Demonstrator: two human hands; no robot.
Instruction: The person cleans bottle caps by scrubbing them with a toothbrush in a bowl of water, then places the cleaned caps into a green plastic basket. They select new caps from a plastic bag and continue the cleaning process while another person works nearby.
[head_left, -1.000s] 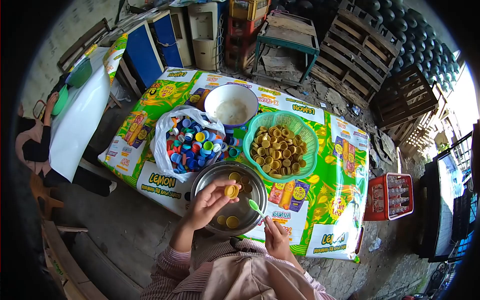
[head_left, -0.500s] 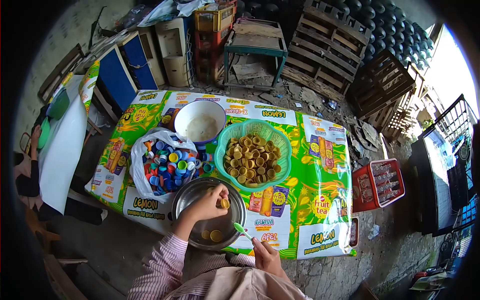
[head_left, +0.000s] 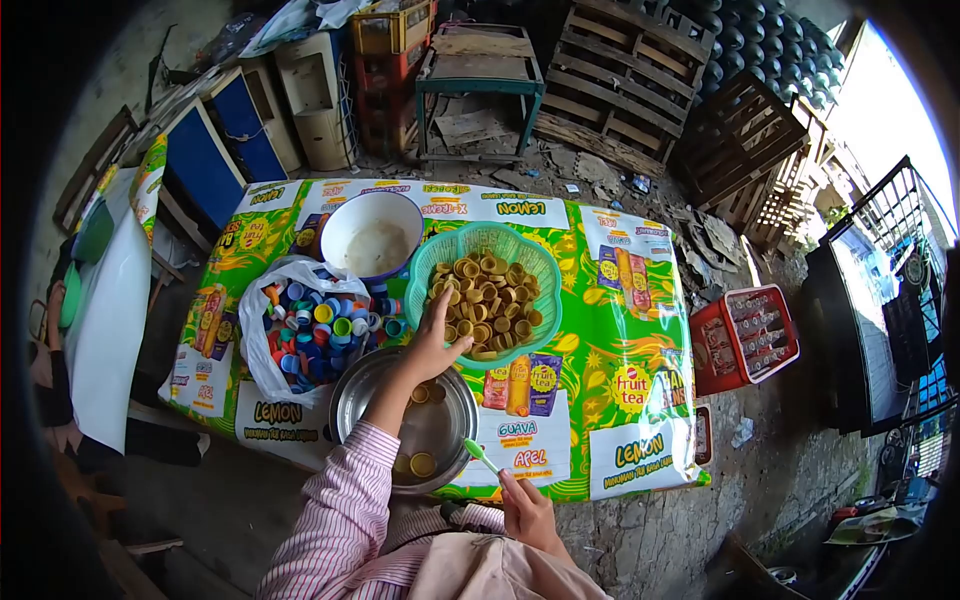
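Note:
My left hand (head_left: pixel 435 338) reaches over the metal bowl (head_left: pixel 345 392) to the near left side of the green plastic basket (head_left: pixel 553 275). Its fingers are apart at the edge of a heap of yellow-gold bottle caps (head_left: pixel 490 300), and nothing shows in its grip. In the metal bowl lie several more of these caps (head_left: pixel 422 465), partly hidden by my forearm. My right hand (head_left: pixel 530 510) holds a slim green-and-white toothbrush (head_left: pixel 480 457) by its handle, beside the bowl's right rim. Its bristles cannot be made out.
Left of the basket sits a plastic bag (head_left: pixel 262 345) of multicoloured bottle caps (head_left: pixel 318 325). Behind it stands a white basin (head_left: pixel 385 215). A printed sheet (head_left: pixel 640 400) covers the table. A red crate (head_left: pixel 740 340) is on the floor at right. Another person's arm (head_left: pixel 55 320) shows far left.
My left hand has moved up from the metal bowl to the basket, and the cap it held has left its fingers. More caps show in the bowl. My right hand keeps the toothbrush.

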